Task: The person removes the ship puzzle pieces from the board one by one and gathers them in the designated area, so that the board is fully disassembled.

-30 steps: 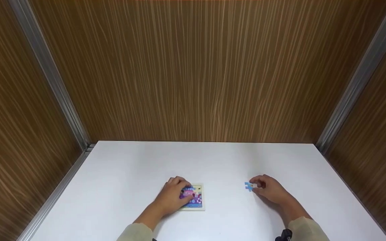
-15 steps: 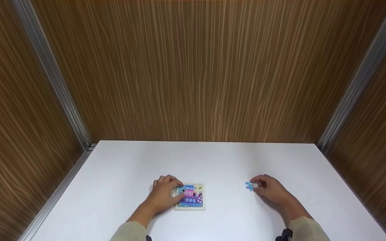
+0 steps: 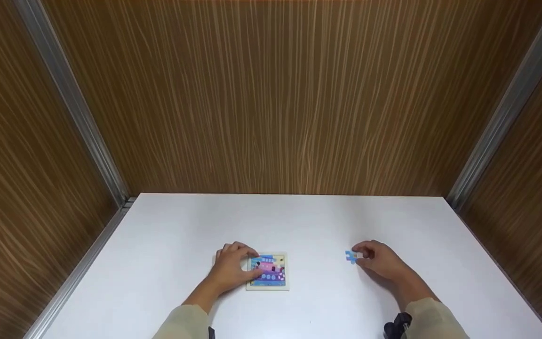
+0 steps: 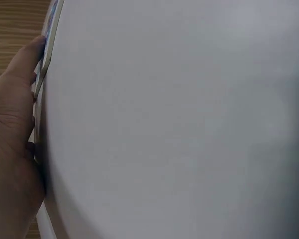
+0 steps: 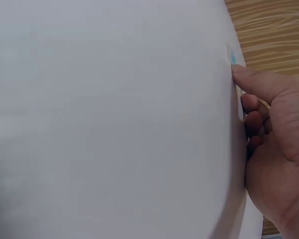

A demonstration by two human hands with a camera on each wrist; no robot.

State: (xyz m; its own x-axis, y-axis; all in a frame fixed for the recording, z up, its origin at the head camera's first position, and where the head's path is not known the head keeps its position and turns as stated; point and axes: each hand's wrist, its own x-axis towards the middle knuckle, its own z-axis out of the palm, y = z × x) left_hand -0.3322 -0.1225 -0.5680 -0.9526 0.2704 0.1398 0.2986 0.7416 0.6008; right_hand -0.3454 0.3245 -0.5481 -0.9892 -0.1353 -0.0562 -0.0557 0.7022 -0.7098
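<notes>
A small square jigsaw puzzle [image 3: 273, 278] in a pale frame lies on the white table, showing a pink and purple ship on blue. My left hand [image 3: 226, 269] rests at its left side, with thumb and index finger touching the puzzle. Only the frame's edge [image 4: 51, 42] shows in the left wrist view, beside the thumb. Farther right, my right hand [image 3: 382, 261] pinches a light blue jigsaw piece [image 3: 350, 256] between thumb and index finger, at or just above the tabletop. Its other fingers are curled, and they cover part of the piece.
The white table [image 3: 311, 226] runs back to a brown wood-grain wall [image 3: 271, 99]. Similar panels with grey metal corner posts [image 3: 85, 122] stand on both sides. A black device [image 3: 398, 325] sits at the right wrist.
My left hand has slid left off the middle of the puzzle, uncovering most of the picture. The right hand keeps its pinch on the jigsaw piece and has barely moved.
</notes>
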